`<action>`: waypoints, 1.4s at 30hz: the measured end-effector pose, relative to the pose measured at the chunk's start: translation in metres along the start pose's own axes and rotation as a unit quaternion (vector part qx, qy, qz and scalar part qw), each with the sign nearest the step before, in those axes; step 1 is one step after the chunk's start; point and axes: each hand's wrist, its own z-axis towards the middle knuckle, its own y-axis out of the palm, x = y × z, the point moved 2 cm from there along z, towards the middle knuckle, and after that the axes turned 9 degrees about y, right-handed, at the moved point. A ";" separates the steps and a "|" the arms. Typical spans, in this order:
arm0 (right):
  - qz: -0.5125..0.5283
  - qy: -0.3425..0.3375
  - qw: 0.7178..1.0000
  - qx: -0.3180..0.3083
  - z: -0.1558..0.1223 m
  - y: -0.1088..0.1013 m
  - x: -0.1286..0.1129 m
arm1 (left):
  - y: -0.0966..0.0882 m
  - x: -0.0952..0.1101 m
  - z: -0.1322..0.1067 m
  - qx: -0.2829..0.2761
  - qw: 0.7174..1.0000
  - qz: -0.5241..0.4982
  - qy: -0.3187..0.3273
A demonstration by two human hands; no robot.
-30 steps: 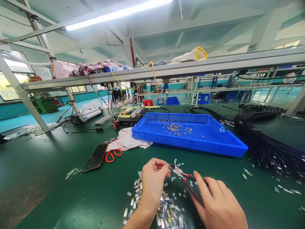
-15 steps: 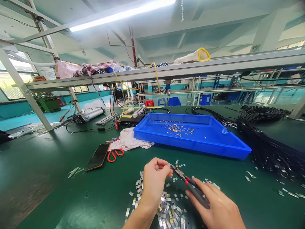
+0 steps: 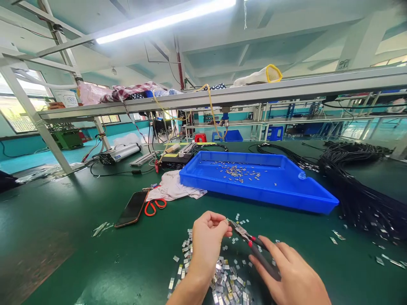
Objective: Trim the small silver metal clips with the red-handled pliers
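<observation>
My left hand is closed in a pinch at the jaw tips of a pair of pliers; what it pinches is too small to name. My right hand grips the pliers' black and red handles. Both hands hover over a pile of small silvery metal pieces on the green table. Beyond them lies a blue tray with several similar small pieces in its far part.
A phone, orange-handled scissors and a white cloth lie left of the tray. A thick bundle of black cables runs along the right. Loose metal pieces are scattered at the right. A shelf spans overhead.
The view has shifted slightly; the hands and pliers stay together over the pile, with the pliers' handles sinking a little in my right hand.
</observation>
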 end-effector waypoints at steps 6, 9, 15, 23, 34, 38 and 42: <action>-0.077 -0.047 0.995 0.043 0.000 -0.005 -0.003 | 0.000 -0.002 0.000 -0.001 1.000 0.022 0.016; -0.110 -0.069 0.991 0.037 -0.002 -0.006 -0.002 | 0.001 -0.001 -0.001 0.000 0.999 0.038 0.022; -0.132 -0.083 0.987 0.047 -0.008 -0.005 -0.002 | 0.001 0.003 -0.002 -0.007 0.998 0.045 0.038; 0.136 0.108 0.974 -0.143 0.000 0.003 0.004 | -0.002 0.008 0.001 -0.027 0.999 -0.006 0.021; 0.239 0.187 0.909 -0.287 0.003 0.004 0.003 | -0.002 0.009 0.000 -0.028 0.999 -0.037 0.006; 0.027 0.025 0.999 -0.016 -0.003 0.003 0.003 | -0.001 0.004 0.000 -0.004 1.000 -0.017 0.010; -0.051 -0.036 0.997 0.046 -0.003 0.000 -0.001 | 0.001 0.001 0.000 0.003 1.000 -0.001 0.016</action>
